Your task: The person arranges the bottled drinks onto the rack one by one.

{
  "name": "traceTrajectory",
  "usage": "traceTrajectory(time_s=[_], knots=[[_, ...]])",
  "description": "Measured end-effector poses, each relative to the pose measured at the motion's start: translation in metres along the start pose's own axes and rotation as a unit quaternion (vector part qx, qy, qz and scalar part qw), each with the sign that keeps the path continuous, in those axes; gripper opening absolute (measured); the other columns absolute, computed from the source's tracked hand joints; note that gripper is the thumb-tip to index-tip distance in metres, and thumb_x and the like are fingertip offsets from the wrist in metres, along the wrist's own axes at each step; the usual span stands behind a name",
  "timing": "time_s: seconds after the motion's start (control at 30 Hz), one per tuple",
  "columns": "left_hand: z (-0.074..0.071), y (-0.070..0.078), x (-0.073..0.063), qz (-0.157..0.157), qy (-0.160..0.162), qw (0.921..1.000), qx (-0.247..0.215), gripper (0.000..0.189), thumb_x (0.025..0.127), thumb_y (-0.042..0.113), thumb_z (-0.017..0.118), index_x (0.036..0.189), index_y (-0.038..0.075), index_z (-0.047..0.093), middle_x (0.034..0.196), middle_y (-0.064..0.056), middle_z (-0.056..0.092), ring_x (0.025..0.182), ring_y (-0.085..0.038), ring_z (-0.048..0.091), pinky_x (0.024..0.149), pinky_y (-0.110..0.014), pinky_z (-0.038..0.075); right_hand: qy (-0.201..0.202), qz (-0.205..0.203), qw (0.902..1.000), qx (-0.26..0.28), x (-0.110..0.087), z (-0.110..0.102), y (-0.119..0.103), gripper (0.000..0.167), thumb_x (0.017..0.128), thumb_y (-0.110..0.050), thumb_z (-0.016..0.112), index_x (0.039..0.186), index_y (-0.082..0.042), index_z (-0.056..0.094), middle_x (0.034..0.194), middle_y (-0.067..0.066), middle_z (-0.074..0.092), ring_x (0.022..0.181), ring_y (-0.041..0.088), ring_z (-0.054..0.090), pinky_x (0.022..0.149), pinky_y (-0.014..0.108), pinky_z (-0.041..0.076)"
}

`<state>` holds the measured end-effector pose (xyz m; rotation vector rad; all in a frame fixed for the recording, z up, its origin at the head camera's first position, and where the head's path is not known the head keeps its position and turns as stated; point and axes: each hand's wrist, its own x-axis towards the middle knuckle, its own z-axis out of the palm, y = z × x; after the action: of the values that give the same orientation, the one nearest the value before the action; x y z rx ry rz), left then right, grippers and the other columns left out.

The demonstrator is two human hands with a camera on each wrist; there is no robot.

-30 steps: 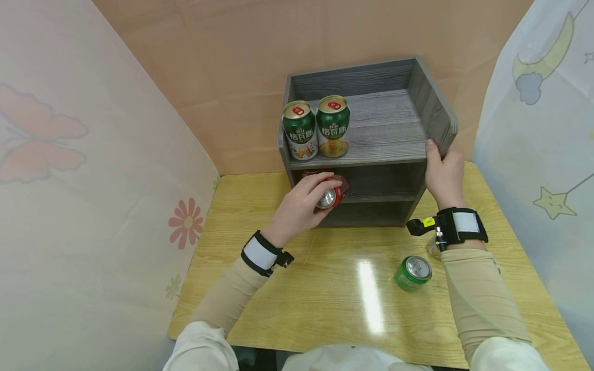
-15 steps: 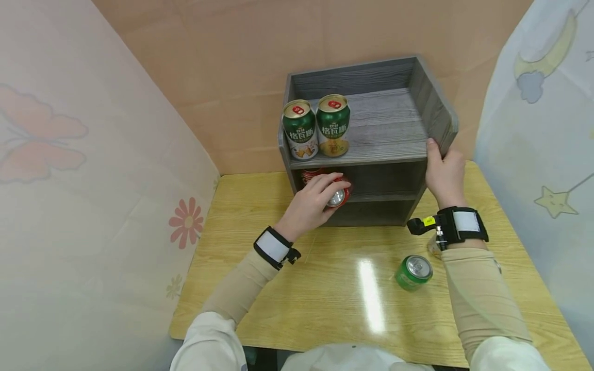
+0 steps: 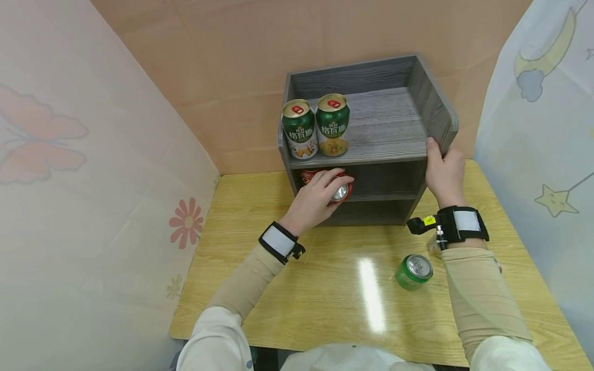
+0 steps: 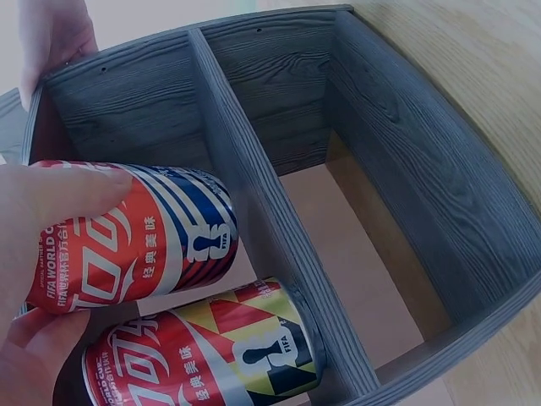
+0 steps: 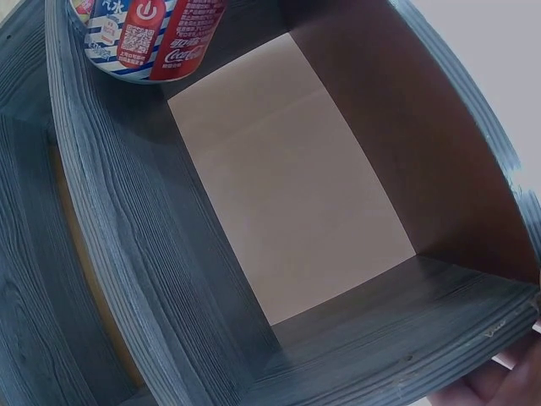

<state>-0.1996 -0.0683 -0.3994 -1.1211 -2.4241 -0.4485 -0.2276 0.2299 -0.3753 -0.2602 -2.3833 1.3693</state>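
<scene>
Currently left hand [image 3: 314, 200] grasps red can [image 3: 341, 192], right hand [image 3: 445, 175] shelf [image 3: 390, 121]; I count 3 cans [image 3: 333, 127] shelved near left grip, green can [image 3: 409, 275] pending.

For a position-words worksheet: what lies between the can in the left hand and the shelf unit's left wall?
Another red can, partly hidden by the left hand; the head view shows it.

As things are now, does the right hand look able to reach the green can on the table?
Probably yes, but not without letting go: the right hand grips the side of the grey shelf. In the head view nothing covers the green can, so its top looks free.
</scene>
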Motion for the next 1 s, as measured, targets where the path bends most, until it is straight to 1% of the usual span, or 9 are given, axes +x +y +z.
traceTrajectory(time_s=[0.07,0.27,0.47,0.63,0.8,1.0], knots=[[-0.0003,0.0000,0.0006,-0.002,-0.005,1.0000,0.002,0.062,0.085,0.015,0.085,0.139,0.014,0.057,0.143,-0.012,0.051,0.126,-0.029,0.052,0.100,-0.035,0.049,-0.001,0.000,1.0000,0.001,-0.0001,-0.0003,-0.0002,0.058,0.106,-0.051,0.039,0.117,0.001,0.061,0.096,0.012,0.051,0.084,0.022,0.045,0.066,0.034,0.033],[-0.0004,0.0004,0.0011,-0.008,-0.013,0.9999,0.007,0.061,0.086,0.017,0.084,0.140,0.014,0.056,0.143,-0.012,0.051,0.126,-0.030,0.052,0.100,-0.035,0.048,-0.003,0.001,1.0000,-0.003,0.0000,-0.0006,0.0005,0.057,0.106,-0.051,0.038,0.117,0.000,0.061,0.094,0.011,0.050,0.081,0.020,0.045,0.064,0.032,0.033],[0.0015,-0.0013,0.0024,-0.012,-0.021,0.9997,0.006,0.062,0.087,0.016,0.083,0.142,0.014,0.055,0.143,-0.012,0.051,0.126,-0.030,0.052,0.100,-0.034,0.048,-0.003,0.000,1.0000,-0.003,0.0003,-0.0005,0.0004,0.058,0.106,-0.051,0.038,0.119,0.000,0.061,0.095,0.011,0.050,0.082,0.020,0.044,0.065,0.033,0.032],[0.0037,-0.0032,0.0041,-0.017,-0.035,0.9992,0.011,0.063,0.088,0.017,0.082,0.145,0.014,0.053,0.144,-0.012,0.050,0.127,-0.030,0.052,0.101,-0.034,0.047,-0.002,-0.002,1.0000,-0.004,0.0000,-0.0002,-0.0004,0.057,0.106,-0.050,0.038,0.118,0.001,0.061,0.094,0.012,0.049,0.082,0.021,0.044,0.065,0.034,0.032],[0.0049,-0.0041,0.0064,-0.024,-0.042,0.9987,0.012,0.063,0.089,0.016,0.081,0.145,0.013,0.052,0.141,-0.011,0.050,0.124,-0.029,0.053,0.098,-0.033,0.049,-0.002,-0.003,1.0000,-0.003,-0.0003,0.0000,-0.0009,0.058,0.106,-0.050,0.038,0.119,0.001,0.061,0.096,0.012,0.051,0.084,0.022,0.045,0.066,0.034,0.033],[0.0054,-0.0052,0.0081,-0.026,-0.049,0.9984,0.010,0.069,0.089,0.015,0.080,0.150,0.014,0.048,0.138,-0.011,0.051,0.121,-0.029,0.054,0.099,-0.034,0.047,-0.004,0.000,1.0000,-0.001,-0.0007,-0.0008,-0.0009,0.058,0.106,-0.051,0.037,0.117,0.001,0.060,0.094,0.012,0.049,0.082,0.022,0.045,0.065,0.034,0.032]])
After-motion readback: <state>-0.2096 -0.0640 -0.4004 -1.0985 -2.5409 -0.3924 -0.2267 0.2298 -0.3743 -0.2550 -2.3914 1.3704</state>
